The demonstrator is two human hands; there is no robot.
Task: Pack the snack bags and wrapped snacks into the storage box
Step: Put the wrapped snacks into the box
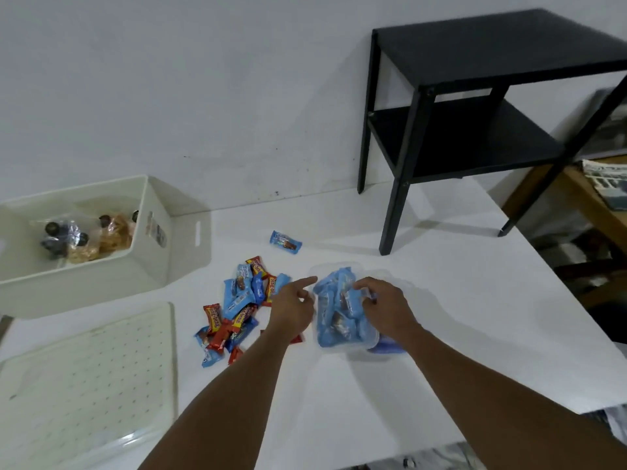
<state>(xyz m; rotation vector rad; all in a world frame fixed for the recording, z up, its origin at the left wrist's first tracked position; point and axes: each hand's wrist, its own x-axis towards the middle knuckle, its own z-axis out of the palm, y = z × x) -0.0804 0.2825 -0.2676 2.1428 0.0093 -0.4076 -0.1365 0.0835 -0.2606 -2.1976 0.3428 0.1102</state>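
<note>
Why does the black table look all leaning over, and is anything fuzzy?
Head view: the wide-angle lens makes the black side table lean and its edges spread; head view: the light is soft, so that table and the storage box throw only pale shadows; head view: the whole picture is slightly fuzzy, most at the right edge, with no strong glare.

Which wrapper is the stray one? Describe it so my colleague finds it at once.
Start at the white storage box. To its right, short of the black side table, lies one blue wrapped snack. It lies alone, apart from the red-and-blue pile.
</note>
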